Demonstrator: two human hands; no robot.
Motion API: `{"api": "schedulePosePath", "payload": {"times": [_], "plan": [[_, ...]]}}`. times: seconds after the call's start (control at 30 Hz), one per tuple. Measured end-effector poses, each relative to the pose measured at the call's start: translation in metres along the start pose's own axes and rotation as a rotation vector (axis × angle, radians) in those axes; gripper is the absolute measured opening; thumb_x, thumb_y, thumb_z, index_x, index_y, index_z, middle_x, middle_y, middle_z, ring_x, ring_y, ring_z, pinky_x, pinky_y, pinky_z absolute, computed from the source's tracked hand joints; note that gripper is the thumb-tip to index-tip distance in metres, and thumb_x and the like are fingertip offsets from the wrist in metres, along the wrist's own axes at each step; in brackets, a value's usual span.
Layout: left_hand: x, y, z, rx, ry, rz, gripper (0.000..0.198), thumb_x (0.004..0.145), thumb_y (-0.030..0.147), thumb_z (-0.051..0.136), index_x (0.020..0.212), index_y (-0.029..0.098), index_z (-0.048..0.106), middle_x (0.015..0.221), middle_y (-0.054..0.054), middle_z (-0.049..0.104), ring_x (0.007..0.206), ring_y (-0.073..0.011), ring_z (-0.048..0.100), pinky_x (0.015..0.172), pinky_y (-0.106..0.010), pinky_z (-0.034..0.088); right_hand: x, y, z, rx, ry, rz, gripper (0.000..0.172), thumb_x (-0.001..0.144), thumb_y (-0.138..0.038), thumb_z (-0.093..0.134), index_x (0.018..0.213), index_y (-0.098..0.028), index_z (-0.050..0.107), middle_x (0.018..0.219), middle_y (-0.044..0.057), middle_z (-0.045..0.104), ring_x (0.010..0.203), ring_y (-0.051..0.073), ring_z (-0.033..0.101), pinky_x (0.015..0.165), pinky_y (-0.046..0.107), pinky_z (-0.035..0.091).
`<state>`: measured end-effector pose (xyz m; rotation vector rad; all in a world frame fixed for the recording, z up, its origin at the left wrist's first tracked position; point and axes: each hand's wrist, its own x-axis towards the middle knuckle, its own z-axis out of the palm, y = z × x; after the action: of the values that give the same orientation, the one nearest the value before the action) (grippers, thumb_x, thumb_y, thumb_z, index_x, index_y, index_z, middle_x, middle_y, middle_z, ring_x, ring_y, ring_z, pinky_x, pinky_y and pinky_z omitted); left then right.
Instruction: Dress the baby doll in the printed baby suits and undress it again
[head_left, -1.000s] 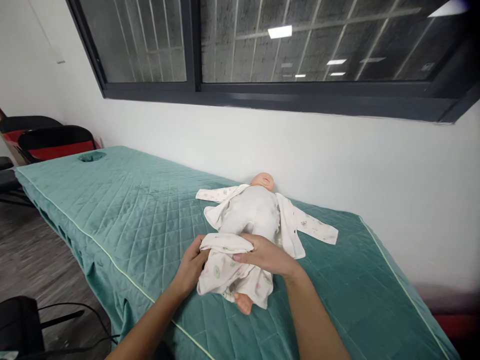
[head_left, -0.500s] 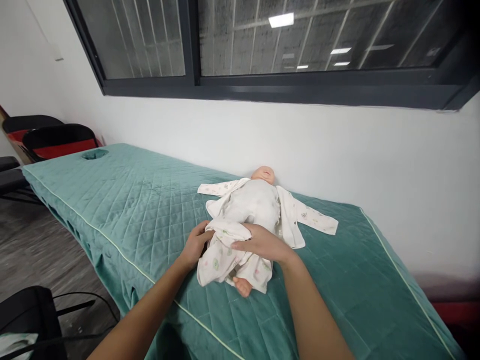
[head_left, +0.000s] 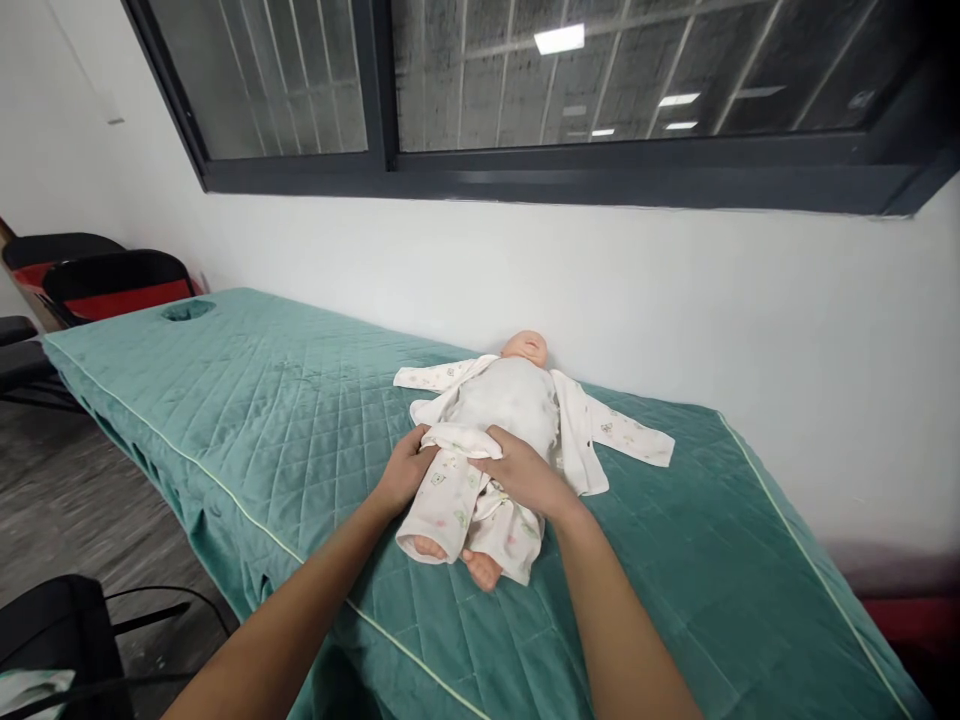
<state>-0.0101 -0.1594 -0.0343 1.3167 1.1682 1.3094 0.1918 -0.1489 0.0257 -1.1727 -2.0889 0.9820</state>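
A baby doll (head_left: 527,347) lies on its back, head toward the wall, with its white cloth body (head_left: 504,395) showing. An open printed jacket (head_left: 581,425) is spread under it, with both sleeves stretched outward. White patterned baby trousers (head_left: 450,490) cover the doll's legs, and both feet show at the leg openings. My left hand (head_left: 407,468) is closed on the left side of the waistband. On the other side, my right hand (head_left: 525,472) grips the bunched waistband, thumb on top. Fingers under the fabric are hidden.
The green quilted cover (head_left: 285,400) spreads over a massage bed with a face hole (head_left: 189,310) at the far left end. Behind it runs a white wall with a dark-framed window (head_left: 525,180). Folding chairs (head_left: 120,285) stand left; a black chair (head_left: 60,640) is at lower left.
Both hands have moved up the doll's legs with the waistband, toward its belly. The left trouser leg now lies straighter, and a second foot shows at its opening.
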Motion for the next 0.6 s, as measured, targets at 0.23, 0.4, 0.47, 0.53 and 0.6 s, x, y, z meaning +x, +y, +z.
{"api": "schedulePosePath", "payload": {"times": [0.23,0.4,0.47,0.53,0.6], "plan": [[0.025,-0.006,0.003,0.445,0.023,0.232,0.02,0.084,0.026,0.045,0.101,0.019,0.055,0.091,-0.003,0.064,0.087,-0.0196,0.059,0.08,-0.03,0.044,0.005,0.004,0.002,0.008,0.086,0.067,0.015,0.087,-0.035,0.054,0.085,-0.021,0.048,0.082,-0.002,0.056,0.08,0.018,0.053,0.071,0.029,0.038],[0.037,-0.015,0.0,0.578,0.016,0.261,0.026,0.082,0.023,0.046,0.107,0.021,0.055,0.099,-0.005,0.065,0.094,-0.0228,0.06,0.084,-0.032,0.043,0.004,0.003,0.001,0.065,0.136,0.076,0.016,0.087,-0.035,0.057,0.089,-0.019,0.054,0.087,0.0,0.059,0.083,0.018,0.055,0.074,0.03,0.039],[0.035,-0.015,0.0,0.521,0.011,0.259,0.025,0.081,0.02,0.046,0.104,0.021,0.055,0.096,-0.004,0.064,0.091,-0.0217,0.059,0.082,-0.031,0.043,-0.001,0.003,-0.007,0.17,0.048,0.028,0.022,0.086,-0.039,0.061,0.094,-0.019,0.057,0.09,0.0,0.061,0.085,0.018,0.055,0.076,0.029,0.04],[0.03,-0.012,0.001,0.426,-0.004,0.25,0.021,0.079,0.017,0.046,0.098,0.02,0.056,0.091,-0.002,0.063,0.086,-0.0196,0.057,0.079,-0.029,0.042,-0.007,0.005,-0.019,0.278,-0.031,0.016,0.029,0.086,-0.045,0.063,0.098,-0.019,0.06,0.088,0.0,0.061,0.083,0.017,0.055,0.074,0.028,0.04],[0.025,-0.006,0.002,0.329,-0.026,0.236,0.019,0.076,0.015,0.046,0.091,0.02,0.055,0.084,0.0,0.059,0.081,-0.0176,0.053,0.076,-0.027,0.04,-0.013,0.008,-0.033,0.346,-0.03,0.047,0.032,0.088,-0.049,0.061,0.097,-0.018,0.062,0.084,0.0,0.06,0.079,0.015,0.053,0.071,0.026,0.038]]}}
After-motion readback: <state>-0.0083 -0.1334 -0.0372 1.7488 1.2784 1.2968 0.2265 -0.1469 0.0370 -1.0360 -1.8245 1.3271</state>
